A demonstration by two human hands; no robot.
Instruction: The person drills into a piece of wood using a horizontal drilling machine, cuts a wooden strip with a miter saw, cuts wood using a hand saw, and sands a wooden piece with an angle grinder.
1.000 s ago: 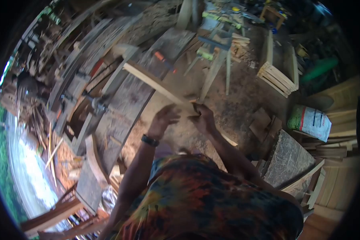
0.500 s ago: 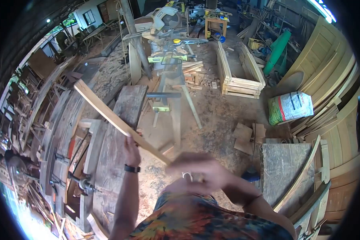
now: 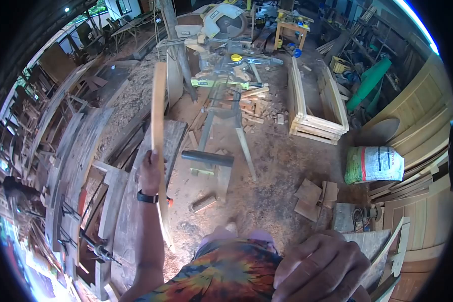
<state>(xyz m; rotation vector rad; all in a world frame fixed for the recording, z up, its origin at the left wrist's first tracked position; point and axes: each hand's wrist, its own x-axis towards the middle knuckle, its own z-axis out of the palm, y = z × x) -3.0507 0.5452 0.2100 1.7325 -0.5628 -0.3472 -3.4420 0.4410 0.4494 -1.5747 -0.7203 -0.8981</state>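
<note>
My left hand [image 3: 151, 173] is wrapped around a long, slightly curved wooden slat [image 3: 158, 108], which stands nearly upright in view. The slat's lower end reaches down past the dark band on my left wrist. Close to the camera at lower right, my right hand [image 3: 323, 267] is curled with its knuckles toward me. Its fingertips are hidden, so anything inside it cannot be made out. Below the left forearm lies a worn wooden bench [image 3: 128, 226].
A miter saw [image 3: 225, 22] stands at the back, with a stand [image 3: 211, 161] holding a dark roller in front. Stacked wooden frames [image 3: 314, 132], a white sack [image 3: 376, 165] and curved panels [image 3: 412, 116] are on the right. Board scraps [image 3: 309, 194] and sawdust lie on the floor.
The slat has swung from a slant across my front to nearly upright in my left hand. My right hand has left its near end and moved right, close to the camera.
</note>
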